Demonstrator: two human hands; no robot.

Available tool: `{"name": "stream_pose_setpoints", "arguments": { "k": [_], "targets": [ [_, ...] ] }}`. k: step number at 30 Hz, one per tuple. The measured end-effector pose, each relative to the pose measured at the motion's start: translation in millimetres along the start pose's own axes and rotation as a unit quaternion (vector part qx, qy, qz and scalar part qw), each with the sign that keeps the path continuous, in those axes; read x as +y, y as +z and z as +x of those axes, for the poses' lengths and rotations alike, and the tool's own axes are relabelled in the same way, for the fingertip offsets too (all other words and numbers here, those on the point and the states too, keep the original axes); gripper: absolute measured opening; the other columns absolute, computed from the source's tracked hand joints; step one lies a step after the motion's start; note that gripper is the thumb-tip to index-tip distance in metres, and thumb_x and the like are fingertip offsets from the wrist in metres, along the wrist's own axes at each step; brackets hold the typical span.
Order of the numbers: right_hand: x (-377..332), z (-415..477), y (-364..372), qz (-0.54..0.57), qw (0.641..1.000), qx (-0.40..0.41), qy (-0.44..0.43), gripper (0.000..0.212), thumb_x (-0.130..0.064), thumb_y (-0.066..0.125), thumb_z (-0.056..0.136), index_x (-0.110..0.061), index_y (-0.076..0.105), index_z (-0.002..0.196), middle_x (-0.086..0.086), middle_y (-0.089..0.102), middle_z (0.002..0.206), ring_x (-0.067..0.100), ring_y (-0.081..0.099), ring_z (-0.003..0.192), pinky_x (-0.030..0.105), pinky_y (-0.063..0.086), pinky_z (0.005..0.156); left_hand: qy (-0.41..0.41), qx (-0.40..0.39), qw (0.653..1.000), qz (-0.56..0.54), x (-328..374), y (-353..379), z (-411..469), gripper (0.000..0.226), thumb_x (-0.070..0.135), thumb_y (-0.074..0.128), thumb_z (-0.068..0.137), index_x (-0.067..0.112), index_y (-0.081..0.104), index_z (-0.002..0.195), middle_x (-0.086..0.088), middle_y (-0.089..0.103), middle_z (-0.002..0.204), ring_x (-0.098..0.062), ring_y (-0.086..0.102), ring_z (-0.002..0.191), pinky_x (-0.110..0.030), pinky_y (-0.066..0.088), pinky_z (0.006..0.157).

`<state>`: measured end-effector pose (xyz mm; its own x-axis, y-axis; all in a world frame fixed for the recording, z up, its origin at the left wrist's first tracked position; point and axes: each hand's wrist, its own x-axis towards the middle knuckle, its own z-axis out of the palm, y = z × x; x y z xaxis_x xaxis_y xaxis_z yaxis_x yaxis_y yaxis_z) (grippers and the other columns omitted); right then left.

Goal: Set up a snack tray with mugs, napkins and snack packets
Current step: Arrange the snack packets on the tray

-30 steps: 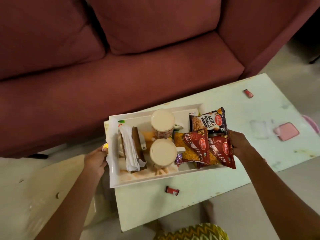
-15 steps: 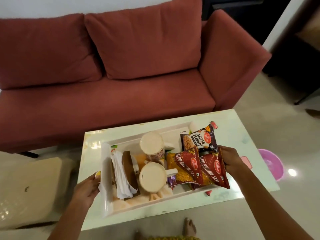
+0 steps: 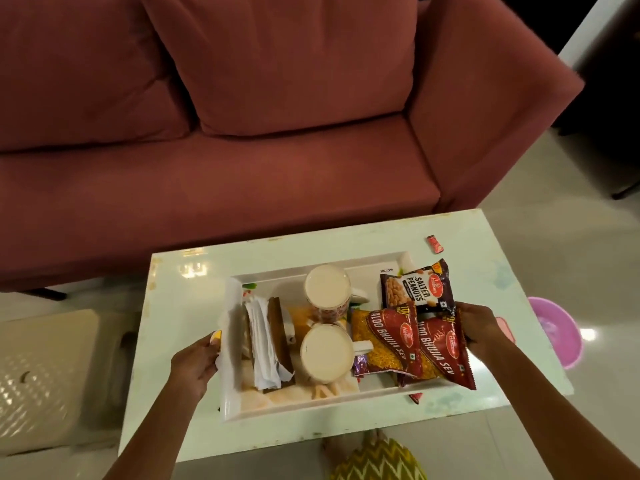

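A white rectangular tray (image 3: 311, 408) is over the pale coffee table (image 3: 180, 327). My left hand (image 3: 195, 365) grips its left rim and my right hand (image 3: 479, 323) grips its right end, partly under the packets. In the tray are two cream mugs, one at the back (image 3: 327, 292) and one in front (image 3: 326, 351), and white napkins (image 3: 265, 344) in a brown holder on the left. On the right lie a salted peanuts packet (image 3: 417, 287) and two red aloo bhujia packets (image 3: 389, 337), (image 3: 441, 349).
A dark red sofa (image 3: 242, 133) stands behind the table. A small red wrapper (image 3: 435, 244) lies at the table's far right. A pink bowl (image 3: 557, 330) is on the floor to the right. A cream plastic stool (image 3: 45, 379) stands to the left.
The tray, held in both hands, has shifted from the table's left end towards its middle. The view has swung and dropped closer to the table.
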<state>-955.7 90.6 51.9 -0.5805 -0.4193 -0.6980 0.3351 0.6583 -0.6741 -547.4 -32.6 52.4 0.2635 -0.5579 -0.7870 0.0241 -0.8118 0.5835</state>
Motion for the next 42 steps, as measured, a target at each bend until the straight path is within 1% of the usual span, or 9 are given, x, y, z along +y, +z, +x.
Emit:
{"name": "stream_pose_setpoints", "arguments": {
  "k": [10,14,16,18,25,29,32,36,42],
  "targets": [
    [19.9,124.4,50.4,-0.175,0.984,0.008,-0.042,0.015,0.004,0.056,0.082,0.004,0.069,0.090,0.012,0.064,0.067,0.028,0.058,0.060,0.032,0.048,0.059,-0.005,0.002,1.000,-0.014,-30.9,54.3,110.2,0.038,0.001,0.045,0.092,0.000,0.048,0.130,-0.021,0.050,0.135,-0.025,0.051,0.109,-0.035,0.038,0.100],
    [24.4,164.4,66.4,-0.218,0.975,-0.003,-0.052,0.020,0.006,0.054,0.083,0.005,0.068,0.096,0.012,0.063,0.071,0.027,0.059,0.062,0.028,0.049,0.055,-0.004,-0.026,1.000,-0.017,-48.1,69.1,142.6,0.041,-0.003,0.036,0.094,-0.002,0.041,0.134,-0.017,0.066,0.107,-0.024,0.053,0.099,-0.030,0.041,0.093],
    [27.3,178.2,73.8,-0.228,0.972,-0.017,-0.049,0.021,0.006,0.053,0.083,0.005,0.068,0.099,0.015,0.065,0.080,0.030,0.061,0.069,0.030,0.051,0.058,-0.001,-0.012,1.000,-0.005,-53.7,72.7,157.5,0.041,0.000,0.037,0.094,0.000,0.040,0.135,-0.019,0.051,0.134,-0.025,0.048,0.118,-0.035,0.035,0.105],
    [28.5,187.3,79.8,-0.236,0.971,-0.020,-0.045,0.021,0.006,0.054,0.084,0.005,0.067,0.100,0.017,0.065,0.084,0.031,0.061,0.072,0.031,0.051,0.059,0.008,-0.014,1.000,0.013,-56.6,77.7,167.0,0.040,0.000,0.036,0.095,0.001,0.040,0.135,-0.020,0.041,0.143,-0.022,0.045,0.116,-0.037,0.031,0.108],
    [31.7,202.5,87.9,-0.250,0.968,-0.017,-0.030,0.019,0.004,0.054,0.086,0.006,0.066,0.101,0.013,0.063,0.077,0.025,0.059,0.062,0.026,0.044,0.050,0.003,0.008,1.000,0.023,-56.3,88.5,185.7,0.038,0.001,0.040,0.094,0.002,0.044,0.132,-0.017,0.047,0.138,-0.019,0.045,0.105,-0.031,0.034,0.103],
    [33.8,210.3,87.3,-0.256,0.967,-0.015,-0.017,0.019,0.002,0.055,0.087,0.006,0.065,0.103,0.021,0.065,0.091,0.033,0.063,0.076,0.034,0.054,0.063,-0.004,0.010,1.000,0.010,-55.9,94.3,187.4,0.039,0.001,0.043,0.093,0.002,0.045,0.132,-0.008,0.050,0.117,-0.015,0.050,0.101,-0.026,0.035,0.095],
    [36.6,213.6,86.7,-0.257,0.966,-0.017,-0.009,0.019,0.001,0.055,0.088,0.006,0.064,0.105,0.023,0.066,0.096,0.034,0.064,0.080,0.039,0.055,0.071,-0.004,0.002,0.999,0.033,-56.8,95.4,192.9,0.040,-0.003,0.039,0.093,0.000,0.043,0.133,-0.009,0.048,0.119,-0.018,0.044,0.107,-0.029,0.036,0.099],
    [40.9,217.9,88.3,-0.258,0.966,-0.020,-0.004,0.020,0.002,0.056,0.087,0.008,0.063,0.105,0.023,0.065,0.094,0.033,0.063,0.079,0.038,0.055,0.068,-0.007,0.013,1.000,0.019,-54.3,98.1,200.7,0.038,0.000,0.045,0.092,0.004,0.048,0.130,-0.007,0.051,0.114,-0.016,0.047,0.105,-0.026,0.039,0.091],
    [42.7,221.8,90.2,-0.262,0.965,-0.019,-0.004,0.020,0.003,0.059,0.085,0.007,0.064,0.104,0.024,0.066,0.099,0.032,0.062,0.079,0.036,0.054,0.065,-0.011,0.010,1.000,0.025,-59.4,98.3,205.7,0.038,0.003,0.046,0.092,0.004,0.048,0.130,-0.013,0.052,0.132,-0.022,0.051,0.113,-0.029,0.039,0.095]
  ]
}}
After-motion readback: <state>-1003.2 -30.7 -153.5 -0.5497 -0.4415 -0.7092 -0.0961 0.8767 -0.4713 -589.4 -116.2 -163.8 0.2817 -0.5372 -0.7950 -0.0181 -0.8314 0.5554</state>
